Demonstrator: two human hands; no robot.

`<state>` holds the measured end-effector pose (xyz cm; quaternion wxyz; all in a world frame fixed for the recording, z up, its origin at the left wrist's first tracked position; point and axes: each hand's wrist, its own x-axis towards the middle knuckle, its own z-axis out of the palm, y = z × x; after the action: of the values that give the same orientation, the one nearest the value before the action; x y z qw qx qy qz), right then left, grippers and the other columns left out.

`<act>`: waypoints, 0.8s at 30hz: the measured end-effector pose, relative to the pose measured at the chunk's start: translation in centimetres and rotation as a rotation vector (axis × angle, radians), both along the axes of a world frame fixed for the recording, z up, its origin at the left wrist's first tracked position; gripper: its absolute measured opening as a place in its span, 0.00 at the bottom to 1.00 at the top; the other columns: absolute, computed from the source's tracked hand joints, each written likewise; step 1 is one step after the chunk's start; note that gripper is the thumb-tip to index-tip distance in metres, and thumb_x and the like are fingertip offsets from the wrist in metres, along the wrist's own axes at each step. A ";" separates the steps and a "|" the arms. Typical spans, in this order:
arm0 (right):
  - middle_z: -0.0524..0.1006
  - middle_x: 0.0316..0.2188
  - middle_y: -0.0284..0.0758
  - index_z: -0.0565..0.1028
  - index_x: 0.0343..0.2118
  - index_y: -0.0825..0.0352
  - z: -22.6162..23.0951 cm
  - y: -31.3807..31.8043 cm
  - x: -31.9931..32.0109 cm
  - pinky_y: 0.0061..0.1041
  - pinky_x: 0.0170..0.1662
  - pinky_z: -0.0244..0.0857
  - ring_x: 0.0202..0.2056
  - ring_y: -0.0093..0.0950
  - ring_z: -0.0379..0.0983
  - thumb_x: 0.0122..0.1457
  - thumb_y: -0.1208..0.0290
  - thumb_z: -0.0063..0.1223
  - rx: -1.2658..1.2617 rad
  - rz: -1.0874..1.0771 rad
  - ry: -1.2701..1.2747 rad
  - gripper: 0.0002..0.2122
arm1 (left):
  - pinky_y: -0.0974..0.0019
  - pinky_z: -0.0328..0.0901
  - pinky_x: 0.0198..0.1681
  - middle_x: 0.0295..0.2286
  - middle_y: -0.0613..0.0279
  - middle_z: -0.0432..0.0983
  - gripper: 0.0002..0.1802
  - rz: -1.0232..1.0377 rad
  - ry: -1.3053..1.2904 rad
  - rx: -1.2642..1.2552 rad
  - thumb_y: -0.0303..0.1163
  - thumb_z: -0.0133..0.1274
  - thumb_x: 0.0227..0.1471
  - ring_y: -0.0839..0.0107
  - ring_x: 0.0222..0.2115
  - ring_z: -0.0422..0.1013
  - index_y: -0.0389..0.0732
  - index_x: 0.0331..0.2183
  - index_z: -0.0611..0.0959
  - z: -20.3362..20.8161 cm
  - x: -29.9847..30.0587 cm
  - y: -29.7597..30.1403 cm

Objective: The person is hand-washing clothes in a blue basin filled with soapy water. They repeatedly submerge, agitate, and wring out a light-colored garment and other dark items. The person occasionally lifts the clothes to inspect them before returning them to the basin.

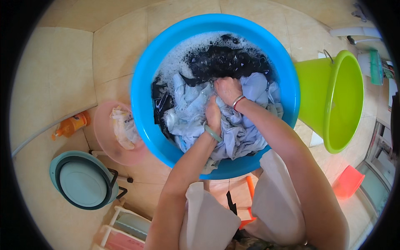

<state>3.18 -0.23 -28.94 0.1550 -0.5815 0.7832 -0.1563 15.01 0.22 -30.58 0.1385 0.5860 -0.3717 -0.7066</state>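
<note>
A large blue tub holds foamy water and soaked laundry. Pale blue-white wet clothes are heaped across its near and middle part. Dark clothes lie in the suds at the far side, with more black cloth at the left wall. My right hand, a silver bangle at its wrist, is closed in a fist on the pale cloth. Just nearer and left of it, my left hand, wearing a green bangle, grips the same cloth; its fingertips are partly hidden in the folds.
Right of the tub a lime-green bucket lies tipped on its side. On the left are a pink basin with light cloth, an orange bottle and a grey-green basin. A coral-red container is at lower right.
</note>
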 end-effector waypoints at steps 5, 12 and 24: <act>0.76 0.25 0.37 0.73 0.23 0.61 2.7 1.2 3.0 0.35 0.24 0.70 0.22 0.37 0.75 0.56 0.67 0.46 -0.152 -0.023 0.031 0.08 | 0.67 0.66 0.39 0.34 0.58 0.76 0.19 0.165 0.224 0.094 0.39 0.38 0.60 0.71 0.35 0.71 0.34 0.37 0.78 0.9 0.5 -0.5; 0.74 0.22 0.39 0.71 0.22 0.64 8.3 3.9 5.5 0.36 0.22 0.67 0.21 0.38 0.73 0.59 0.66 0.46 -0.245 0.147 -0.210 0.11 | 0.64 0.64 0.33 0.25 0.57 0.73 0.17 -0.007 0.339 -0.168 0.40 0.40 0.59 0.67 0.30 0.71 0.36 0.31 0.76 0.1 1.5 -0.3; 0.74 0.19 0.40 0.72 0.19 0.66 4.8 0.8 4.3 0.38 0.26 0.69 0.22 0.42 0.73 0.58 0.70 0.47 -0.182 -0.086 -0.140 0.11 | 0.64 0.66 0.33 0.26 0.63 0.73 0.19 0.109 0.417 0.008 0.42 0.36 0.60 0.72 0.30 0.70 0.39 0.33 0.76 -7.0 3.0 -0.1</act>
<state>7.44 0.53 -24.18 0.1490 -0.5465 0.7774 -0.2734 17.97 0.12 -37.54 0.2481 0.4471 -0.2998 -0.8054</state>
